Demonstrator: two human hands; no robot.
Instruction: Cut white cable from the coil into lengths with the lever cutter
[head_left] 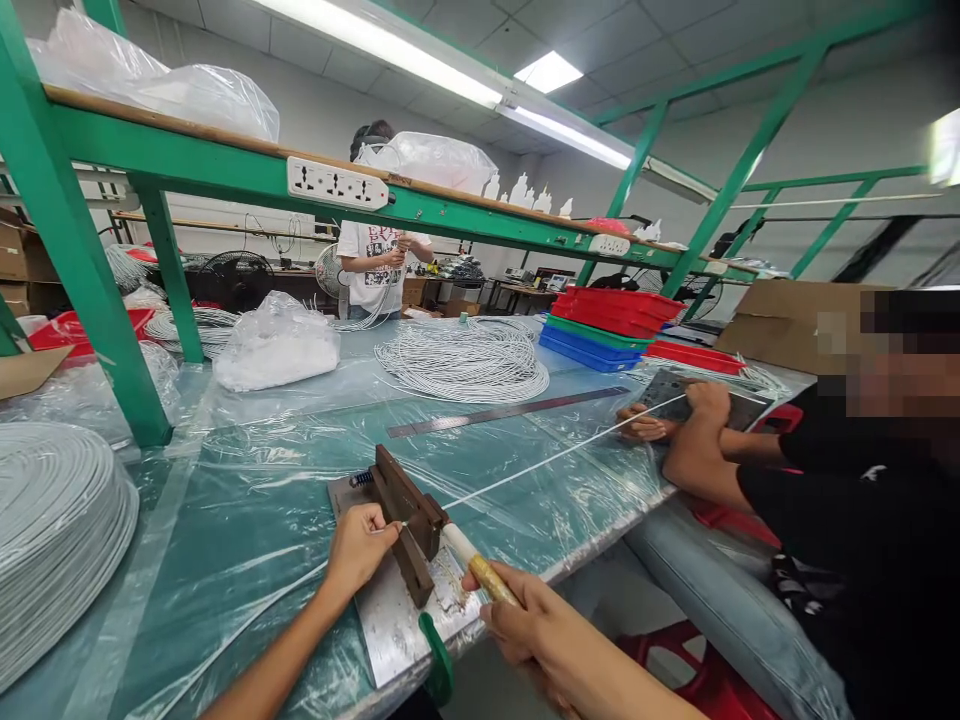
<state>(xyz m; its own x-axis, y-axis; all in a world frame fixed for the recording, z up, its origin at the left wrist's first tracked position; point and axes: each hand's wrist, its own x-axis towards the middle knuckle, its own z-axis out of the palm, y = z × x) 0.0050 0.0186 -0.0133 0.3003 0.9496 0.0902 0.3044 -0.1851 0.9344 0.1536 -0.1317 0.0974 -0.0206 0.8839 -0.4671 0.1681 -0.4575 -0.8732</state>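
Observation:
My left hand (358, 548) is closed in a pinch on a thin white cable (259, 612), right beside the brown metal jaws of a bench-mounted hand tool (405, 530). My right hand (529, 625) is wrapped around the tool's lever handle (476, 562), which is white near the jaws and gold-coloured toward my fingers. Under the jaws lies a metal base plate (382, 635), with a green clamp (436, 655) at the table edge. From the far side of the jaws the white cable stretches to the right, toward a co-worker's hands (705, 400).
A large cable coil (56, 550) stands at the left, and another coil (461, 360) lies farther back. A steel ruler (510, 410) rests on the plastic-covered table (247, 500). Red and blue trays (600, 330) are stacked behind. A green shelf frame (97, 280) crosses above.

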